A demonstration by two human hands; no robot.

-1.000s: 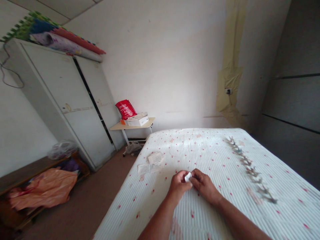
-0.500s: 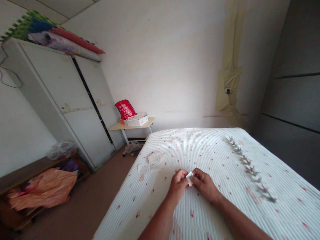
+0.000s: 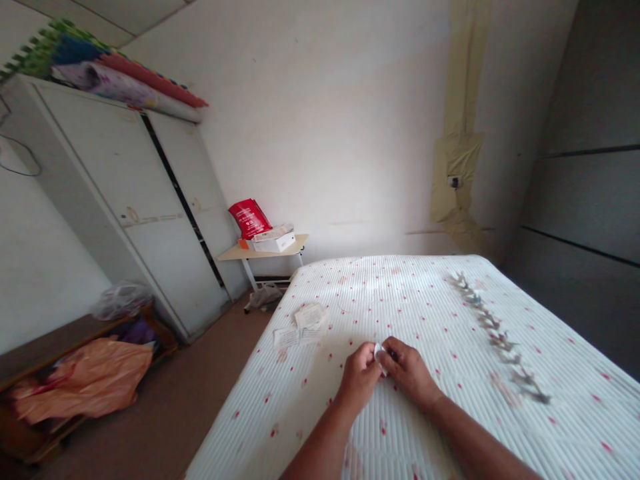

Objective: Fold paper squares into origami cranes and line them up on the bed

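Note:
A small piece of white paper is pinched between both hands above the bed's middle. My left hand grips it from the left, fingers closed. From the right, my right hand closes on the same paper, its thumb covering much of it. Printed paper sheets lie on the bedcover to the left of my hands. On the right, a long row of small folded paper pieces runs diagonally over the bedcover; their exact shapes are blurred.
The bed has a white ribbed cover with red dots. Beyond its left corner, a small table holds a red bag and a white box. A grey cabinet and a low bench with orange cloth stand left.
My fingers have drawn closer together over the white paper, and less of it shows. The view has shifted slightly.

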